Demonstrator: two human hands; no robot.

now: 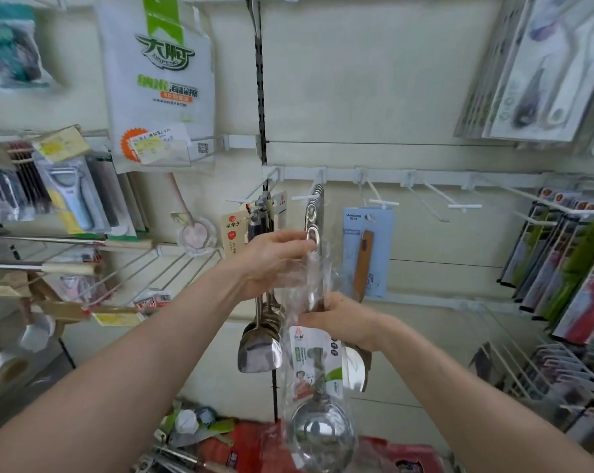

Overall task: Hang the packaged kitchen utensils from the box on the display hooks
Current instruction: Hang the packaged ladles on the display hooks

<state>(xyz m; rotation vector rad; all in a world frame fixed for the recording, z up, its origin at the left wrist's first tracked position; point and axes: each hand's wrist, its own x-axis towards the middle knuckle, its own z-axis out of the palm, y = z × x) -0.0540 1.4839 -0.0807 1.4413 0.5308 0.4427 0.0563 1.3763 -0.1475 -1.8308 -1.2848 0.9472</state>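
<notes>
the white display hook (307,198) at mid-wall carries a row of steel ladle handles (315,208). just below its tip, the packaged ladle (317,431) hangs upright in clear plastic wrap, its oval hanging hole under the hook and not threaded on it, its bowl lowest, with a printed label card (314,363) across the stem. the left hand (275,257) reaches in from the left of the hook and pinches the top of the handle by the hole, fingertips closed on metal and plastic. the right hand (343,320), lower down under the hook, curls round the wrapped stem above the card. left of the hook hang steel spatulas (259,349); right of it a blue carded tool (367,250); well below it lie red packs (254,445).
</notes>
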